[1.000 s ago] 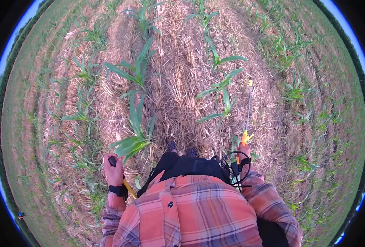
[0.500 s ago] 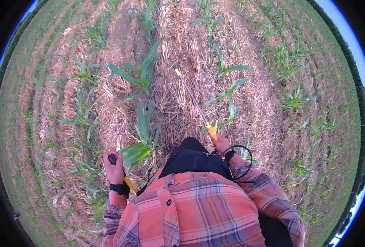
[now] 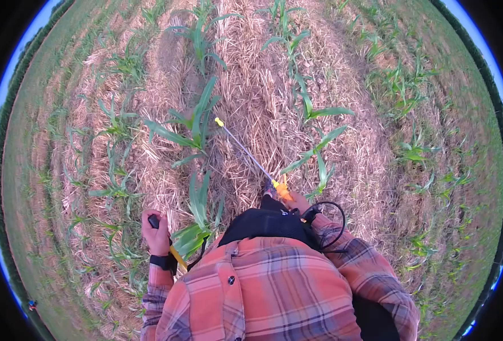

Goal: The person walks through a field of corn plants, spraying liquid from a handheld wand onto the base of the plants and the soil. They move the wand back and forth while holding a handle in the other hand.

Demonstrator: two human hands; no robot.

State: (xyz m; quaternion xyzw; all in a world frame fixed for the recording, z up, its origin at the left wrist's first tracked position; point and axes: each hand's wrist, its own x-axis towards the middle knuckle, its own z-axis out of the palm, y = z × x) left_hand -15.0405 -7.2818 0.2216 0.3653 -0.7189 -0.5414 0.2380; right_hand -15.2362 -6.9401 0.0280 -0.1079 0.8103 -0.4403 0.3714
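My right hand (image 3: 298, 202) is closed around the yellow-orange handle of a spray wand (image 3: 248, 154). The wand's thin metal tube slants forward and left over straw, ending in a yellow nozzle (image 3: 219, 122). A black hose (image 3: 343, 219) loops beside my right wrist. My left hand (image 3: 157, 234) is wrapped around the black grip of a pump lever (image 3: 154, 221), whose yellow shaft runs back toward my side. Close to the right of that hand stands a young corn plant (image 3: 193, 237), partly behind my body. Another corn plant (image 3: 196, 132) grows left of the nozzle.
Rows of young corn run ahead on both sides, with straw (image 3: 245, 68) covering the ground between them. A right-hand row plant (image 3: 321, 149) leans near the wand. A distant person (image 3: 32, 305) shows at the far lower left. Trees line the field's edge.
The wand's nozzle has swung left and closer to my body, and my right hand has shifted slightly left. The plants ahead have moved nearer. My left hand stays on the lever.
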